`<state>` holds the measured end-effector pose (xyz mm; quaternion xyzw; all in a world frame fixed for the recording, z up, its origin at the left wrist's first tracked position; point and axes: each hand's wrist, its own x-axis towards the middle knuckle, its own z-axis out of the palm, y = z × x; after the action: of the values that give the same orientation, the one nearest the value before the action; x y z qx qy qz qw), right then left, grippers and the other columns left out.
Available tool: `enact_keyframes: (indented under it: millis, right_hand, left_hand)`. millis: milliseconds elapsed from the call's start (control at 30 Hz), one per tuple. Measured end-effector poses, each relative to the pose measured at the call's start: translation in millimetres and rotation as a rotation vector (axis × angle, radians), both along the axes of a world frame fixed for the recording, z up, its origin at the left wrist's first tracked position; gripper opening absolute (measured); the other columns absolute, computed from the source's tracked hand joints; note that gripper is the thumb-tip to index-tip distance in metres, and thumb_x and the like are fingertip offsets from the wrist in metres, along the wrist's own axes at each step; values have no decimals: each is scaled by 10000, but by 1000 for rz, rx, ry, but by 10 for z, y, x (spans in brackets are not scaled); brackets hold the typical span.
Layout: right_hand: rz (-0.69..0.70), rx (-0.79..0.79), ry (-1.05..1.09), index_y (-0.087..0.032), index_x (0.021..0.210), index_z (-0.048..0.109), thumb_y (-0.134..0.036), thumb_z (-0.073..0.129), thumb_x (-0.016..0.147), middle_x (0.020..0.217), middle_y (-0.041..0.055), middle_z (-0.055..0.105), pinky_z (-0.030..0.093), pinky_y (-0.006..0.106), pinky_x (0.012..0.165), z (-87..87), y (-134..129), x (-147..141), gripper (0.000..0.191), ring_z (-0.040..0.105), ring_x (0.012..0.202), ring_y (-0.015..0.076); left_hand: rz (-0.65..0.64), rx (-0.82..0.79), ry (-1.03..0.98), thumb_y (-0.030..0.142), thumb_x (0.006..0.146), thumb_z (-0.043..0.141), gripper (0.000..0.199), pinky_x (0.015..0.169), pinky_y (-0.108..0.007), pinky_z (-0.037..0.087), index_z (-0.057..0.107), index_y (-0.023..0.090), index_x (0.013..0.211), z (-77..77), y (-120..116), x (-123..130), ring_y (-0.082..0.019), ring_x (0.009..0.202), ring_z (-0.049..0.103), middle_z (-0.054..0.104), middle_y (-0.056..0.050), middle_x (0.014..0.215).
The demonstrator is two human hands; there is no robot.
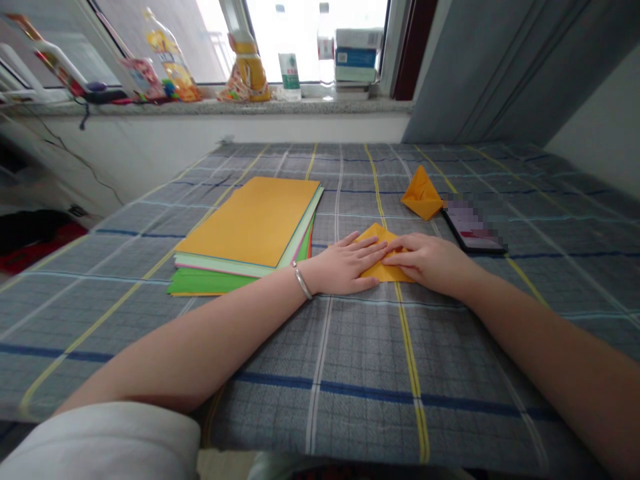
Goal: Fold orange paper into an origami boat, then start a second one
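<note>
Yellow folded paper (383, 269) lay on a grey checked cloth (360, 347) with blue and yellow stripes, most of it hidden under two hands. The left hand (345, 265) and the right hand (430, 263) were both open, their fingers flat and stretched toward each other. Their fingertips almost met over the paper, and neither hand was gripping it; they only rested on top, one from each side. A metal bracelet (302, 281) circled the left wrist.

Just left of the left hand sat a stack of coloured paper sheets (247, 220), with an orange-yellow sheet on top and pale green, pink and bright green edges showing beneath. Beyond the right hand, a folded yellow paper triangle (421, 194) stood on the cloth, well clear of both hands. Beside it lay a phone (475, 223), its screen blurred and unreadable.

Farther off, along the stone windowsill (210, 107), stood a clear water bottle (289, 60), a second clear bottle (325, 50), a pile of boxes (357, 57) and a bottle of yellow oil (167, 57).
</note>
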<state>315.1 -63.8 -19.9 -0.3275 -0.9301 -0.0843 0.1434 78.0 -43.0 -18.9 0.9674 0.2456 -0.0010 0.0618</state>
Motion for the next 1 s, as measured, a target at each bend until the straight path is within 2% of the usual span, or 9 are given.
enact_keyframes:
  millis: [100,367,533,733,867,1000]
  right_hand:
    - [-11,14,-20,-254,978,756,-170,507,911,1158,67,697,502,379,881,23,-3,6,270,630,1020,227]
    - [-28,-7,-18,-282,977,770,-226,545,916,1106,49,721,488,366,854,63,31,87,240,630,985,221]
    - [-23,14,-101,-289,972,777,-237,560,914,1093,57,722,491,387,834,125,31,104,231,631,983,244]
    - [-28,11,-230,-272,943,782,-182,606,863,1159,64,705,490,434,893,243,-6,128,214,615,1066,281]
    - [-55,-35,-213,-279,884,792,-158,591,846,1149,55,714,493,449,908,281,-27,165,238,625,1059,285]
    - [-140,-84,-184,-307,841,798,-198,604,841,1139,49,717,503,438,855,261,-24,241,222,636,1026,288]
  left_hand:
    - [-4,-18,-18,505,988,334,679,1220,-451,25,177,139,1538,-5,22,-14,-228,1504,116,191,-93,1610]
    - [-56,15,-39,466,979,396,546,1212,-476,93,388,156,1429,-19,53,-39,-252,1500,137,275,-106,1585]
    - [-57,41,-24,464,992,375,530,1213,-462,102,415,144,1413,-22,46,-41,-251,1498,143,264,-113,1587]
    - [-54,36,-32,456,990,383,508,1209,-476,120,440,157,1397,-17,41,-45,-257,1494,164,251,-102,1593]
    - [-46,26,-35,463,987,384,525,1210,-478,120,422,159,1414,-13,39,-44,-257,1493,167,250,-100,1593]
    - [-45,26,-23,462,992,369,516,1214,-458,108,424,161,1407,1,34,-43,-248,1495,163,240,-98,1596]
